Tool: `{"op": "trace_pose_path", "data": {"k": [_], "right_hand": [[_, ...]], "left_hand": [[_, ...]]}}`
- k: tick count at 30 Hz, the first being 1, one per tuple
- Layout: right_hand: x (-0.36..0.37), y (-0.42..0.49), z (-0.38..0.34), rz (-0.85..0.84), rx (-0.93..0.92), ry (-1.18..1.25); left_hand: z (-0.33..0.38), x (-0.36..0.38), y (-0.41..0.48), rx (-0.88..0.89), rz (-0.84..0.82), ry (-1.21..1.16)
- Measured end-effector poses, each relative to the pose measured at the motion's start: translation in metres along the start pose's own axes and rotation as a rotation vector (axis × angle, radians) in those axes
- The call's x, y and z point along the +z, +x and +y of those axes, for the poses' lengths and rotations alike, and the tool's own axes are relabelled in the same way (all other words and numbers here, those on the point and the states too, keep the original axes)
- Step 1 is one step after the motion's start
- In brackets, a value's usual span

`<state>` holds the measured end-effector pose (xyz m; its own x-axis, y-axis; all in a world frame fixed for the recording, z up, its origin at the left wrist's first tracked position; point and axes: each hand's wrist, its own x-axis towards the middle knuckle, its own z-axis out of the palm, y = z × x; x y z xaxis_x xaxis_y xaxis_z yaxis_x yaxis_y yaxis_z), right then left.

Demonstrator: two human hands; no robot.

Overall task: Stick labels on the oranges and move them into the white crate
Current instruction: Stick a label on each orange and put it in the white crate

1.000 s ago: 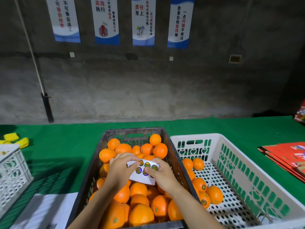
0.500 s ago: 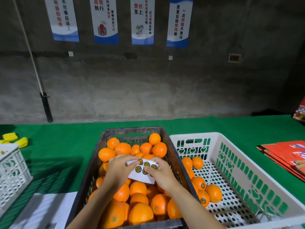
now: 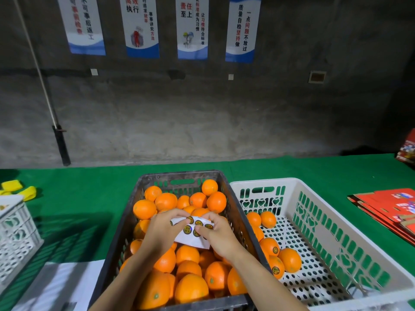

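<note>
Now peeling: label sheet (image 3: 190,230) pinched by left hand (image 3: 161,232), right hand (image 3: 219,235) picking at one sticker, both over unlabelled oranges (image 3: 187,254) in dark crate (image 3: 125,221). White crate (image 3: 314,205) just right, ready for short transfers.

We are holding a label sheet (image 3: 190,232) over the dark crate (image 3: 125,221) of oranges (image 3: 190,287), our left hand (image 3: 161,230) gripping its left edge and our right hand (image 3: 219,234) pinching at the round stickers on its right side. The white crate (image 3: 350,239) is sitting just beside it on the green table (image 3: 89,189), holding a few oranges, some showing labels (image 3: 275,250). Red cartons (image 3: 390,209) are lying at the far right.
</note>
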<state>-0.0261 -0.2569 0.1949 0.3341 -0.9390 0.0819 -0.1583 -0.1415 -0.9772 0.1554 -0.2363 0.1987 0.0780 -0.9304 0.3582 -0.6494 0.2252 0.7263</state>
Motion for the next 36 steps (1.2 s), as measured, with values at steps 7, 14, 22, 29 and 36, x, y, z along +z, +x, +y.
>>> {"op": "trace_pose_path", "data": {"k": [7, 14, 22, 29, 36], "right_hand": [[0.0, -0.001, 0.0, 0.013, 0.002, 0.059], [-0.005, 0.008, 0.012, 0.361, 0.061, -0.075], [-0.008, 0.008, 0.013, 0.538, 0.044, -0.214], [-0.006, 0.006, 0.011, 0.443, 0.059, -0.238], [-0.002, 0.004, 0.008, 0.359, 0.042, -0.325]], "left_hand": [[-0.001, 0.002, 0.0, 0.043, 0.047, 0.002], [0.003, -0.002, 0.002, 0.077, 0.22, 0.019], [-0.008, 0.005, -0.002, 0.082, -0.227, 0.239], [-0.009, 0.007, 0.002, 0.194, -0.473, 0.677], [-0.011, 0.01, 0.005, 0.28, -0.48, 0.712]]}}
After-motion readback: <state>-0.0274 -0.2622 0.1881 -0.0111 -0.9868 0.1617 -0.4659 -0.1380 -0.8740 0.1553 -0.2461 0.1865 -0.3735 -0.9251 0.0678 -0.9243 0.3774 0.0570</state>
